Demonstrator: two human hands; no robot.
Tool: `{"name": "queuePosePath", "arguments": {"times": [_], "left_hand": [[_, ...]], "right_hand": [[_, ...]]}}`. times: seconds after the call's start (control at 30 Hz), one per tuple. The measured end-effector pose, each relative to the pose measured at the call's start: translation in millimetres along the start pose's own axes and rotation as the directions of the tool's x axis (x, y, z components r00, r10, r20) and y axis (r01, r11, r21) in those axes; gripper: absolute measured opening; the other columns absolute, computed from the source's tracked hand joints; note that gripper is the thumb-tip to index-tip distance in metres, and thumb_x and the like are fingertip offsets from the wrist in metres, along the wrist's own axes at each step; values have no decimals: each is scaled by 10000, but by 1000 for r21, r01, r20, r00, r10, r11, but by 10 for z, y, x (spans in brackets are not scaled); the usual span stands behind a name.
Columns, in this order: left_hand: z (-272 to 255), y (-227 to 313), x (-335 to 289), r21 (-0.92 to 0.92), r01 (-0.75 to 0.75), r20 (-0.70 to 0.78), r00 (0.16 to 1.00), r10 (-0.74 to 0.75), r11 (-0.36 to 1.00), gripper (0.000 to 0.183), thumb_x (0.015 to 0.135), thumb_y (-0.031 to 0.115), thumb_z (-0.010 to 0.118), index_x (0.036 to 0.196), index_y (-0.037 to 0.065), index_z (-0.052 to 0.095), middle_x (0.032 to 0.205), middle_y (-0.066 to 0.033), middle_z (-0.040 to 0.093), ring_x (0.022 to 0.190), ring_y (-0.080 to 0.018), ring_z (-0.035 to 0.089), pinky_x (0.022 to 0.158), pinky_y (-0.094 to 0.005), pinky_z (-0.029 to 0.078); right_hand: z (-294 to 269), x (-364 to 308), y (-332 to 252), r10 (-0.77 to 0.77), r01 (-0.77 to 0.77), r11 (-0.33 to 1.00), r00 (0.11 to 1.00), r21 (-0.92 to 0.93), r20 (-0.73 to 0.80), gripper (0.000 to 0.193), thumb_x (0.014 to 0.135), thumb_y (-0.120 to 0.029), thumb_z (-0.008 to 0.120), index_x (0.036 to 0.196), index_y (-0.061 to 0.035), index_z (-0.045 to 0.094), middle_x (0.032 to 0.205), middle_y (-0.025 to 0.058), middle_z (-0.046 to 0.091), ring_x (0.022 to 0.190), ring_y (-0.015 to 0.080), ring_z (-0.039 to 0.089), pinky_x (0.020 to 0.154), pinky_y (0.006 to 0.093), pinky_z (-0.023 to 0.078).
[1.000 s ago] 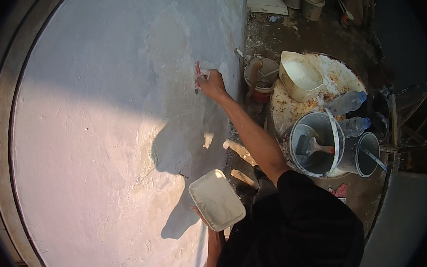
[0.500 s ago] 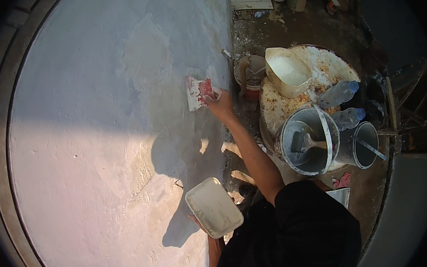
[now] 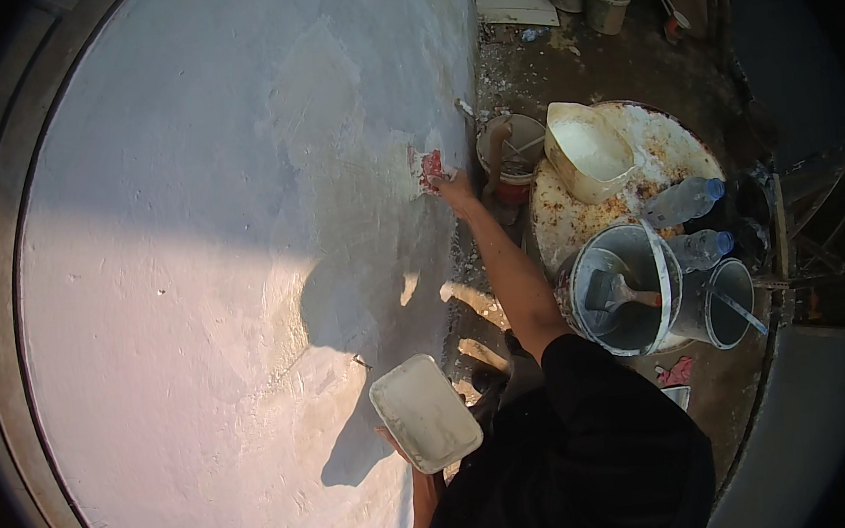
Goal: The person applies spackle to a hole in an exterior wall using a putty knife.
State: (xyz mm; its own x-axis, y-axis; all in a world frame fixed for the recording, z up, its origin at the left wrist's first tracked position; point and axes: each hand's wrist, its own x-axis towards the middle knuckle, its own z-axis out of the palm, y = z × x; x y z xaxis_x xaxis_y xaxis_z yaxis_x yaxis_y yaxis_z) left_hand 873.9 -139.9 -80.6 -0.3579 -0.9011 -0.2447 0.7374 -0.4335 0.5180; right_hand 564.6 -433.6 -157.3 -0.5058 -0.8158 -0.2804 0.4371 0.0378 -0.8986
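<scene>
My right hand (image 3: 457, 194) is closed round a putty knife (image 3: 431, 172) with a red, white-smeared grip. Its blade lies against the painted wall (image 3: 189, 322), near the wall's right edge, over a greyish patch. Lower down, my left hand (image 3: 394, 443) supports a shallow off-white tray (image 3: 426, 413) with rounded corners, from its left side and below. Most of that hand's fingers are behind the tray. A pale smear coats the inside of the tray. My shadow falls on the wall between both hands.
Right of me, a rusty round drum top (image 3: 666, 136) carries a cut-open white container (image 3: 589, 152), clear bottles (image 3: 684, 202) and a bucket (image 3: 626, 332) with a wide brush (image 3: 623, 293) inside. Beside it stands a grey pail (image 3: 729, 314). Another bucket (image 3: 515, 177) sits by the wall.
My right hand and the putty knife have moved right along the wall, toward its edge. My left hand and tray stay nearly in place. The view has shifted slightly.
</scene>
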Motion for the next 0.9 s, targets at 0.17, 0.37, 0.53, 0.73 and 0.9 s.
{"name": "queuePosePath", "arguments": {"times": [0.17, 0.37, 0.53, 0.73, 0.9], "left_hand": [[16, -32, 76, -23, 14, 24, 1000, -13, 1000, 978, 725, 801, 411, 1429, 138, 267, 1413, -159, 347, 1234, -362, 418, 965, -534, 416], [8, 63, 122, -35, 16, 49, 999, -14, 999, 981, 720, 804, 414, 1427, 138, 272, 1410, -162, 351, 1231, -363, 422, 961, -534, 421], [16, 41, 61, -49, 20, 66, 998, -17, 999, 985, 716, 806, 416, 1426, 138, 276, 1407, -164, 354, 1228, -364, 426, 958, -533, 424], [5, 42, 115, -70, 23, 78, 997, -17, 997, 988, 712, 809, 419, 1424, 138, 282, 1404, -167, 358, 1225, -364, 430, 954, -532, 429], [-20, 88, 114, -87, 29, 94, 995, -21, 996, 992, 708, 812, 421, 1422, 138, 286, 1402, -169, 361, 1223, -365, 433, 951, -532, 432]], "right_hand": [[11, -50, -97, -46, 47, 998, 998, -31, 35, 259, 840, 10, 556, 1093, 54, 588, 992, 89, 645, 836, 146, 626, 743, 259, 491], [123, -124, -166, -88, 86, 996, 993, 21, 85, 261, 847, 13, 541, 1101, 48, 588, 987, 80, 647, 835, 131, 620, 757, 257, 485], [157, -149, -200, -96, 93, 995, 992, 38, 85, 240, 848, -34, 580, 1077, 34, 608, 943, 50, 649, 816, 114, 584, 758, 257, 452], [220, -223, -277, -90, 91, 996, 992, -13, 92, 269, 841, 1, 550, 1102, 62, 581, 990, 91, 645, 858, 138, 615, 772, 260, 475], [242, -217, -289, -144, 142, 989, 983, 26, 112, 280, 846, 0, 549, 1116, 73, 569, 996, 101, 646, 866, 143, 612, 779, 264, 475]]}}
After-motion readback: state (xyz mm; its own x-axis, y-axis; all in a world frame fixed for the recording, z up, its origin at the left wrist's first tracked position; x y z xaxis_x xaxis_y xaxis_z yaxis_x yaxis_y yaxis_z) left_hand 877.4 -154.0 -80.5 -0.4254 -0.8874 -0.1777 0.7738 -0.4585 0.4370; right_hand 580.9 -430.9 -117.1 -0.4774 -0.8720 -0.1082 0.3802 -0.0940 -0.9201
